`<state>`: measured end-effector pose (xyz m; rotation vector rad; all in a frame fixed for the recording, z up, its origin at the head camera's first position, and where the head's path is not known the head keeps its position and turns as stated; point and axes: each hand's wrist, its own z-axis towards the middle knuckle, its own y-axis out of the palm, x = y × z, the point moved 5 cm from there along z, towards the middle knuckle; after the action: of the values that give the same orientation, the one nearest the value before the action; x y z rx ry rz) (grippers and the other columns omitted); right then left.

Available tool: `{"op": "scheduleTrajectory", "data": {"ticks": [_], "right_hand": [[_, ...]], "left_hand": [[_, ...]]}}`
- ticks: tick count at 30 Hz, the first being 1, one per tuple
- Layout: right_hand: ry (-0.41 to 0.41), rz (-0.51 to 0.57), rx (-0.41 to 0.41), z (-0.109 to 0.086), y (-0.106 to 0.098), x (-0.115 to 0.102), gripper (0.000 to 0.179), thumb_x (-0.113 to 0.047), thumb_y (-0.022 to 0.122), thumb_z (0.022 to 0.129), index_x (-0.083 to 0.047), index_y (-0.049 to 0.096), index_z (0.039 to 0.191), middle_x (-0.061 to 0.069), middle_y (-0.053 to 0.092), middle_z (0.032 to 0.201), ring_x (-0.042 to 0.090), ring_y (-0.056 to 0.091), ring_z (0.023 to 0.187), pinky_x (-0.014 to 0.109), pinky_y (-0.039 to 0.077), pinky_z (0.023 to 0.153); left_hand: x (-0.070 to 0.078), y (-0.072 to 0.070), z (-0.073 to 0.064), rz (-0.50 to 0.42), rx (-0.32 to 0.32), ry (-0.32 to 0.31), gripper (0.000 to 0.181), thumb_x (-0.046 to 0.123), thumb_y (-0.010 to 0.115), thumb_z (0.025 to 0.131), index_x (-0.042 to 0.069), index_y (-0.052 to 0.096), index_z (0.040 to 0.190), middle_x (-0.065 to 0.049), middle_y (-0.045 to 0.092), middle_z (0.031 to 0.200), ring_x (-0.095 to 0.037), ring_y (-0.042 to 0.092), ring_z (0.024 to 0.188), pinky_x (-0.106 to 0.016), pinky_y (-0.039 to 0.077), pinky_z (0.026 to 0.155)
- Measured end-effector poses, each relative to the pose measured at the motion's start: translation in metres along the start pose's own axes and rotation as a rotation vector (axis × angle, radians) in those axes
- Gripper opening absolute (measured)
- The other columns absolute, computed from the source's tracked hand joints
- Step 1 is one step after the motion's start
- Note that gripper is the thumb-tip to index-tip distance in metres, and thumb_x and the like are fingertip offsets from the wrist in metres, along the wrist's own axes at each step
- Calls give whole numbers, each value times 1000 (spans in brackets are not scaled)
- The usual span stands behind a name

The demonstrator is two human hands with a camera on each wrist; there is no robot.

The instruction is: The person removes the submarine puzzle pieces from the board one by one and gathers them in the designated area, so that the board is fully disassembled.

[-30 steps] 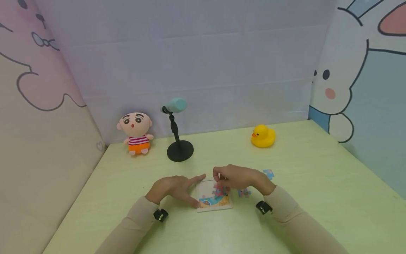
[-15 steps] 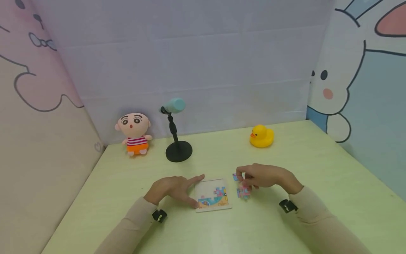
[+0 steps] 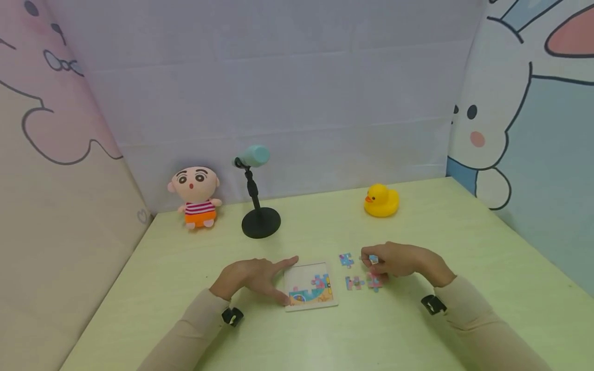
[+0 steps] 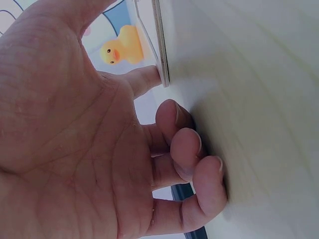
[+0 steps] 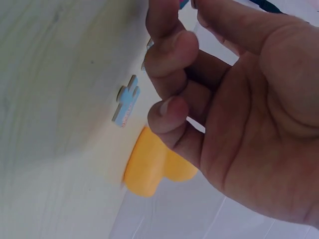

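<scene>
In the head view, a small square jigsaw board (image 3: 298,274) lies partly filled with picture pieces along its lower and right parts. My left hand (image 3: 254,275) rests at its left side, thumb and index finger spread to its two left corners. The other fingers bend loosely against the table in the left wrist view. My right hand (image 3: 394,259) pinches a pink jigsaw piece (image 3: 375,282) low over the table, right of the board. Loose pieces lie beside it: a blue one (image 3: 346,260), a pink-and-blue one (image 3: 354,283) and a light blue one (image 5: 127,102) partly behind the fingers.
Toward the back of the pale green table (image 3: 297,340) stand a plush doll (image 3: 199,198), a mint-coloured cylinder on a black stand (image 3: 261,222) and a yellow rubber duck (image 3: 381,201). A pale cloth wall rises behind them, with printed walls on both sides.
My right hand has left the board and moved right to the loose pieces, where it now holds a pink one, shifted slightly right. The left hand has stayed at the board.
</scene>
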<state>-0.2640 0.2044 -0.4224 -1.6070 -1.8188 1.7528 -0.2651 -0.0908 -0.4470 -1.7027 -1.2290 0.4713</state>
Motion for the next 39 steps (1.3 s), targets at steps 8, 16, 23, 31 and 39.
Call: {"op": "scheduleTrajectory", "data": {"ticks": [8, 16, 23, 31, 39], "right_hand": [[-15, -27, 17, 2, 3, 6, 15, -14, 58, 102, -16, 51, 89, -3, 51, 63, 8, 39, 56, 25, 30, 58], [4, -48, 56, 5, 4, 10, 16, -15, 61, 101, -20, 53, 88, -8, 47, 63, 8, 39, 56, 25, 29, 57], [-5, -42, 55, 7, 2, 3, 13, -14, 62, 100, -19, 55, 90, -6, 48, 64, 8, 39, 56, 24, 29, 56], [-25, -12, 30, 16, 3, -10, 9, -8, 60, 100, -17, 58, 99, 1, 57, 64, 9, 44, 54, 26, 29, 56], [-68, 26, 17, 25, 6, -22, 15, -4, 59, 98, -17, 60, 104, 4, 53, 59, 14, 45, 47, 26, 37, 56]], "left_hand": [[1, 0, 0, -6, -1, 6, 98, 63, 73, 80, 36, 23, 159, -4, 65, 106, -16, 58, 96, -41, 46, 90], [0, 0, 1, 1, -5, 3, 98, 64, 73, 80, 36, 21, 160, -4, 65, 108, -17, 58, 99, -42, 45, 92], [-2, 0, 1, -1, 4, -5, 98, 64, 73, 80, 38, 22, 159, -1, 64, 101, -14, 57, 94, -40, 45, 88], [-2, 0, 0, -13, 3, 1, 98, 63, 73, 80, 37, 22, 159, 0, 62, 97, -14, 56, 92, -39, 45, 87], [-2, 0, 0, -13, 0, 11, 98, 64, 73, 80, 37, 21, 159, 0, 61, 95, -13, 56, 91, -39, 45, 87]]}}
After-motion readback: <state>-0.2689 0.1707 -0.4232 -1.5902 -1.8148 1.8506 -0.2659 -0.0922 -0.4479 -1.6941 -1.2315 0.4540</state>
